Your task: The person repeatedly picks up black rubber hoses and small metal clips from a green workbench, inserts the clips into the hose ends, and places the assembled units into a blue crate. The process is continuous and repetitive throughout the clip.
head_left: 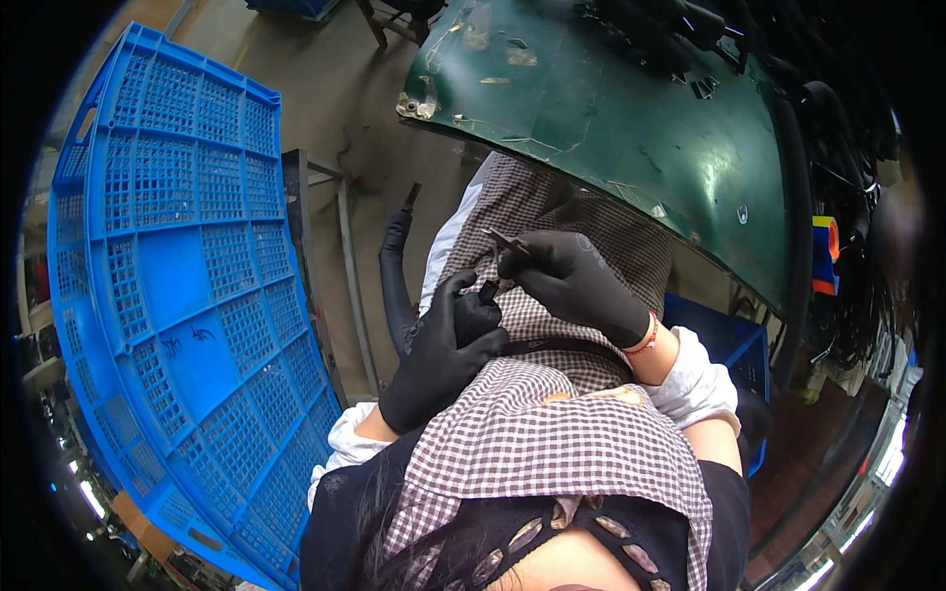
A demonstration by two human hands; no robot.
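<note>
Checked apron lap — both hands (pixel 512 295) pinching small dark part (pixel 489 290) between fingertips.

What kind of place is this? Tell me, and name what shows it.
Most likely a factory or workshop bench. A worn green worktable bears black rubber parts, a big blue plastic crate stands at the left, and the black-gloved left hand and right hand work a small part with a thin tool.

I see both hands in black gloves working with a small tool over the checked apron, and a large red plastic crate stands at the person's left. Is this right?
Not quite: the crate is blue, not red, as the head view shows. The rest holds: the left hand and right hand wear black gloves and work with a small tool over the checked apron, and the crate stands at the person's left.
</note>
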